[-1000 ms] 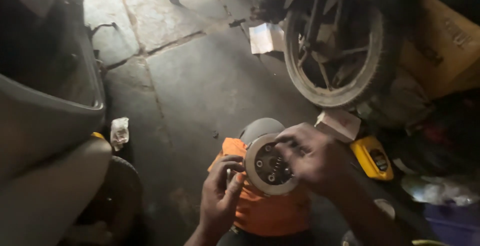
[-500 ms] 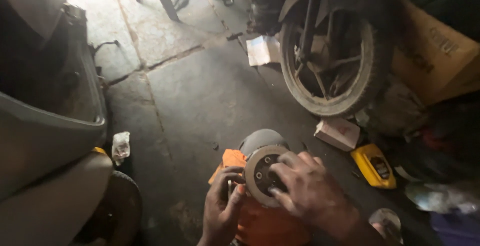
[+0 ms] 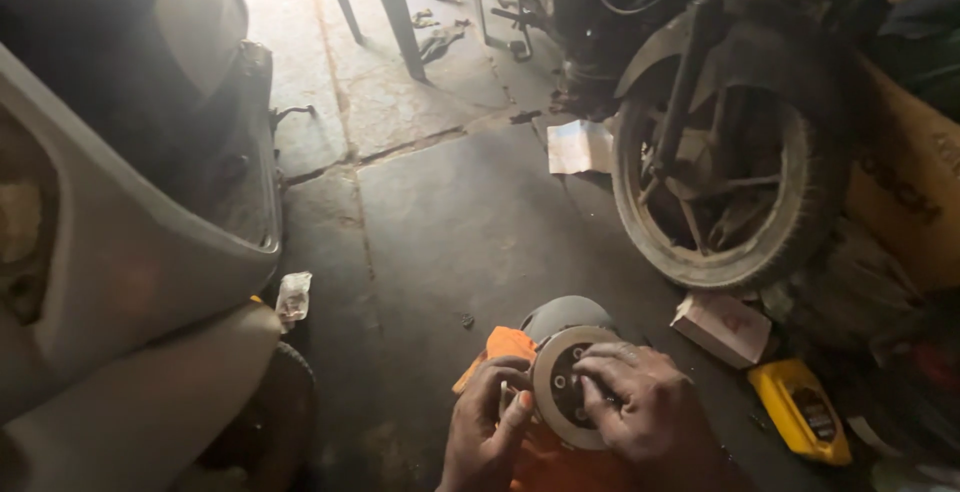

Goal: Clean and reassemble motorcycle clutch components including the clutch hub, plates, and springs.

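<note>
You hold a round metal disc (image 3: 570, 392) with a pale rim and a dark middle that has small holes in it, and it sits low in the picture, just above an orange cloth (image 3: 500, 344) on your lap or the floor. Your left hand (image 3: 487, 427) curls around the disc's left edge and grips it, with the fingers bent and the thumb up along the rim. Your right hand (image 3: 640, 407) lies over the right side of the disc, fingers half bent, with the tips pressing into the dark middle part. I cannot tell if those fingers pinch a small part or only push on it. The disc is off any machine and in your hands, so I think the work on it is in the middle: it is out and being handled, and it is not yet put back anywhere. A grey rounded part (image 3: 568, 314) sits just behind the disc. Farther out lies the cracked stone floor (image 3: 440, 222). To the right stands a motorbike front wheel (image 3: 725, 187), with a small pinkish box (image 3: 722, 327) and a yellow bottle (image 3: 800, 410) near it. To the left is the pale body of a scooter (image 3: 130, 252), and a crumpled wrapper (image 3: 293, 297) lies beside it.
</note>
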